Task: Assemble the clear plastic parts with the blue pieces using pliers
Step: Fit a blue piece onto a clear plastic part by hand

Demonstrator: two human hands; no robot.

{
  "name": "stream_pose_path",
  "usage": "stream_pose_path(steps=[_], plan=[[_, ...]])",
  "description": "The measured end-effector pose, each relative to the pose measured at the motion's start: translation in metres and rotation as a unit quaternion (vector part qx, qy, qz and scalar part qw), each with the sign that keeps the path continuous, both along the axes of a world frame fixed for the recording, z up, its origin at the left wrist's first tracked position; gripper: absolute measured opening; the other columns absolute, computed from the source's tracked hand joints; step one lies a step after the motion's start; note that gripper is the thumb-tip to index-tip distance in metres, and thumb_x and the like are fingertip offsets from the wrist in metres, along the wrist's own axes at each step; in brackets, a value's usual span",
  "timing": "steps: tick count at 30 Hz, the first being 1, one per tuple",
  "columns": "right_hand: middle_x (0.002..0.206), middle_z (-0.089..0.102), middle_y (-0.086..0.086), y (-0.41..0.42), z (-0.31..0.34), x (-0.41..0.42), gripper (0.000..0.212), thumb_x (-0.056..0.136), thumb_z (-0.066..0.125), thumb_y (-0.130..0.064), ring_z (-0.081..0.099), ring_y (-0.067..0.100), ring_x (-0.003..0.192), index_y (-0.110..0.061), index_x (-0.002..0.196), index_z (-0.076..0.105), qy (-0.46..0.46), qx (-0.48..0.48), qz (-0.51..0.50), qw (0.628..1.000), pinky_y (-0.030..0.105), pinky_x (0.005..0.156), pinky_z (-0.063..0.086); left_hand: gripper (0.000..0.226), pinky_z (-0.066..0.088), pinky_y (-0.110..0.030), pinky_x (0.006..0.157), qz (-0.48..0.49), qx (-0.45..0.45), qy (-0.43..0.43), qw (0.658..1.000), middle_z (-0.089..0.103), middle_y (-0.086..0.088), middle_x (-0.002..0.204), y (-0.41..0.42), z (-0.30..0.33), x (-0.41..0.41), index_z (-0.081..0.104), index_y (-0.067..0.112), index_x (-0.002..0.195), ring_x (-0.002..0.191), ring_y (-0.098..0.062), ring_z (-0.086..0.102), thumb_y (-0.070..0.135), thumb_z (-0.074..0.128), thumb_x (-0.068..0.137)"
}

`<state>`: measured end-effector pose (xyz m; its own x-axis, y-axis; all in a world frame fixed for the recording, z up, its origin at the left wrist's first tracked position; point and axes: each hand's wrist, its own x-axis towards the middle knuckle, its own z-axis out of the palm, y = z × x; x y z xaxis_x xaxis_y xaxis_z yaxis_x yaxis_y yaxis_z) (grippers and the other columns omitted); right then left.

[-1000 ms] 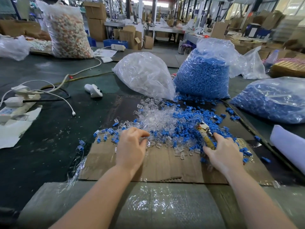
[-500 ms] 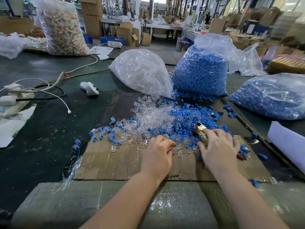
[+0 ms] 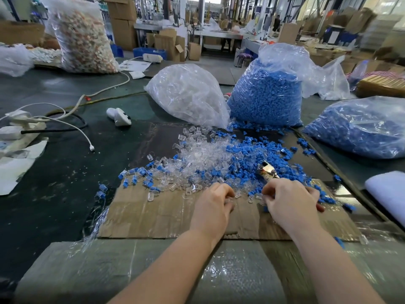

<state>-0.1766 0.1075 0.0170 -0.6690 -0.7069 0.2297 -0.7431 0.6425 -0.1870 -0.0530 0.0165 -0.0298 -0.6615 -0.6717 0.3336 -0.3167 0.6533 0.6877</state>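
A loose heap of clear plastic parts (image 3: 203, 156) and blue pieces (image 3: 249, 159) lies on a cardboard sheet (image 3: 153, 213). My right hand (image 3: 289, 205) grips the pliers (image 3: 266, 171), whose metal jaws stick out past my knuckles toward the pile. My left hand (image 3: 213, 207) rests at the pile's near edge with fingers curled; it seems to pinch a clear part (image 3: 237, 195) at the fingertips, though that is hard to tell. The two hands sit close together, a small gap between them.
Behind the heap stand a bag of clear parts (image 3: 188, 95) and a bag of blue pieces (image 3: 267, 95); another blue bag (image 3: 359, 126) lies at right. A white handheld device (image 3: 119, 116), cables and a power strip (image 3: 17, 132) lie left. White foam (image 3: 388, 189) sits right.
My left hand moved right along the near edge of the pile, ending close to my right hand. My right hand with the pliers drew slightly back toward me.
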Motion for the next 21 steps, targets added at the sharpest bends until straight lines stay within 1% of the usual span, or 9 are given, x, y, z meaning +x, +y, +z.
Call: stream_pose_path(steps=[2,5,8,10,12,14,15,17,21], plan=[[0.082,0.061,-0.015,0.001,0.004,-0.001,0.014,0.087,0.061,-0.023,0.054,0.011,0.089,-0.035,0.08,0.059,0.0,0.047,0.01,0.999,0.04,0.096,0.024,0.012,0.039,-0.005,0.073,0.02,0.02,0.023,0.999,0.05,0.016,0.086,-0.001,0.001,0.003,0.06,0.02,0.096,0.08,0.002,0.049,0.012,0.063,0.087],[0.087,0.063,-0.013,0.0,0.003,-0.001,0.02,0.086,0.06,-0.014,0.054,0.012,0.092,-0.034,0.085,0.06,0.002,0.095,0.022,0.995,0.041,0.097,0.023,0.016,0.038,-0.001,0.072,0.039,0.043,0.042,0.997,0.05,0.018,0.085,-0.002,0.001,0.006,0.064,0.018,0.101,0.076,0.004,0.049,0.011,0.062,0.087],[0.089,0.064,-0.011,-0.001,-0.001,0.001,0.026,0.087,0.053,-0.006,0.054,0.013,0.092,-0.03,0.089,0.061,0.016,0.112,0.027,0.993,0.041,0.099,0.022,0.019,0.033,0.005,0.073,0.053,0.064,0.056,0.995,0.05,0.018,0.087,-0.006,0.002,0.008,0.067,0.016,0.104,0.076,0.01,0.047,0.01,0.063,0.086],[0.091,0.065,-0.011,-0.004,-0.002,0.002,0.024,0.089,0.053,-0.008,0.054,0.013,0.093,-0.03,0.09,0.062,0.027,0.103,0.035,0.994,0.04,0.098,0.024,0.019,0.035,0.004,0.073,0.065,0.087,0.066,0.992,0.052,0.017,0.088,-0.009,0.002,0.009,0.069,0.016,0.103,0.08,0.008,0.048,0.011,0.063,0.086],[0.094,0.066,-0.011,-0.008,-0.004,0.006,0.019,0.092,0.055,-0.014,0.054,0.012,0.095,-0.031,0.091,0.064,0.022,0.067,0.06,0.996,0.038,0.099,0.029,0.017,0.04,-0.002,0.075,0.083,0.113,0.079,0.987,0.054,0.015,0.088,-0.011,0.002,0.01,0.069,0.017,0.1,0.084,0.001,0.052,0.011,0.064,0.085],[0.096,0.065,-0.009,-0.016,-0.006,0.012,0.012,0.092,0.057,-0.018,0.054,0.01,0.092,-0.026,0.094,0.065,-0.03,0.002,0.095,0.995,0.035,0.099,0.039,0.014,0.041,-0.006,0.076,0.098,0.121,0.088,0.984,0.056,0.014,0.087,-0.012,0.0,0.011,0.07,0.017,0.097,0.086,-0.003,0.055,0.011,0.064,0.085],[0.096,0.064,-0.006,-0.02,-0.008,0.016,0.009,0.092,0.057,-0.018,0.054,0.009,0.09,-0.022,0.095,0.064,-0.068,-0.037,0.105,0.991,0.032,0.095,0.044,0.014,0.04,-0.004,0.074,0.103,0.123,0.095,0.983,0.056,0.015,0.085,-0.012,0.0,0.011,0.071,0.017,0.095,0.084,-0.002,0.055,0.01,0.064,0.085],[0.095,0.06,-0.005,-0.027,-0.014,0.025,0.005,0.091,0.057,-0.018,0.051,0.01,0.092,-0.019,0.094,0.061,-0.114,-0.107,0.11,0.982,0.028,0.089,0.046,0.014,0.038,0.0,0.071,0.107,0.123,0.11,0.98,0.054,0.016,0.084,-0.012,-0.001,0.012,0.071,0.017,0.093,0.08,0.001,0.053,0.008,0.065,0.084],[0.087,0.058,-0.006,-0.033,-0.031,0.04,0.003,0.092,0.056,-0.017,0.054,0.013,0.087,-0.018,0.09,0.058,-0.151,-0.193,0.113,0.963,0.032,0.082,0.047,0.012,0.034,0.001,0.068,0.118,0.096,0.102,0.983,0.047,0.015,0.082,-0.014,-0.004,0.013,0.072,0.018,0.092,0.075,0.003,0.048,0.01,0.066,0.085]])
